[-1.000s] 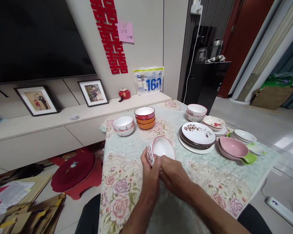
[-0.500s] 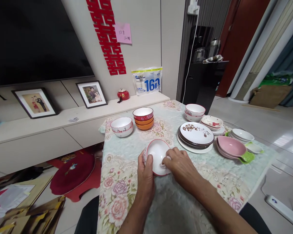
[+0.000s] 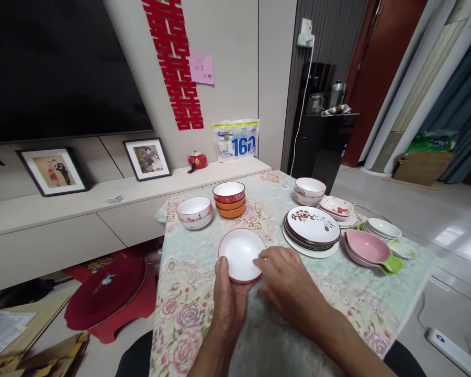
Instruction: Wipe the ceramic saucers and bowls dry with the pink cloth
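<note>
My left hand (image 3: 228, 298) holds a white bowl (image 3: 241, 254) with a red rim, its thumb on the near left edge and its fingers underneath. The bowl is tilted so that its white inside faces me. My right hand (image 3: 284, 277) is at the bowl's right rim, with curled fingertips reaching just over the inside. Its lower part is smeared by motion, and what the fingers hold, if anything, is hidden. Beyond the bowl stand two stacked white bowls (image 3: 195, 212) and a stack of red and orange bowls (image 3: 230, 199).
On the table's right are stacked plates (image 3: 312, 225), white bowls with red rims (image 3: 310, 189), pink leaf-shaped dishes (image 3: 367, 246), small white bowls (image 3: 383, 229) and patterned square dishes (image 3: 336, 206). A flowered cloth (image 3: 188, 309) covers the table. Left stands a red stool (image 3: 110, 293).
The bowl has turned in my left hand, its inside now facing me more fully. My right hand has drawn back from inside the bowl to its right rim. The view has tilted slightly up.
</note>
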A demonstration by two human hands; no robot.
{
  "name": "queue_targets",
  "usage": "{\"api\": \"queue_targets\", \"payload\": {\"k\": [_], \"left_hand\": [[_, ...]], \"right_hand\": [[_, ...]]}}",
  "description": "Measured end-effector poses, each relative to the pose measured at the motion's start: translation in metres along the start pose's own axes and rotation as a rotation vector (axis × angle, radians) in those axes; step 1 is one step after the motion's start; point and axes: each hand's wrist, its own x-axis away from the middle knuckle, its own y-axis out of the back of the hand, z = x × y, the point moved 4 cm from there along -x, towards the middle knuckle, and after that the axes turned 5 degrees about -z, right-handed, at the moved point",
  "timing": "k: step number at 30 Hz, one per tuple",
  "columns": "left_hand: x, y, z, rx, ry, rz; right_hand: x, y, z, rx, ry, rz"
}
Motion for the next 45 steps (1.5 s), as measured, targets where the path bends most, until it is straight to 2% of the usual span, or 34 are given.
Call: {"api": "queue_targets", "payload": {"k": [2, 5, 9, 12, 15, 18, 21, 25, 29, 35, 39, 45], "left_hand": [[-0.001, 0.001, 0.004, 0.04, 0.051, 0.023], [-0.004, 0.002, 0.006, 0.077, 0.077, 0.04], [-0.007, -0.001, 0.001, 0.075, 0.101, 0.114], [-0.013, 0.003, 0.002, -0.008, 0.088, 0.059], [-0.019, 0.015, 0.009, -0.136, 0.062, -0.053], [-0.023, 0.021, 0.015, -0.209, 0.024, -0.053], [-0.024, 0.022, 0.018, -0.264, 0.022, -0.059], [-0.03, 0.023, 0.021, -0.318, 0.027, -0.093], [-0.036, 0.024, 0.027, -0.345, 0.026, -0.09], [-0.037, 0.026, 0.03, -0.347, 0.0, -0.143], [-0.031, 0.025, 0.026, -0.425, -0.021, -0.086], [-0.026, 0.023, 0.022, -0.412, -0.014, -0.113]], "right_hand": [[0.0, -0.015, 0.006, 0.028, 0.109, -0.033], [0.002, -0.036, 0.008, 0.088, 0.183, -0.066], [-0.004, -0.042, 0.002, 0.076, 0.209, -0.16], [-0.02, -0.035, -0.012, 0.086, 0.159, -0.164], [-0.045, -0.026, -0.037, 0.16, 0.067, -0.082], [-0.074, -0.02, -0.071, 0.251, -0.081, 0.066], [-0.101, -0.015, -0.103, 0.311, -0.152, 0.08], [-0.125, -0.022, -0.137, 0.39, -0.235, 0.127], [-0.137, -0.035, -0.156, 0.469, -0.309, 0.204], [-0.138, -0.046, -0.167, 0.546, -0.379, 0.304], [-0.138, -0.046, -0.166, 0.553, -0.386, 0.326], [-0.156, -0.042, -0.145, 0.53, -0.362, 0.277]]}}
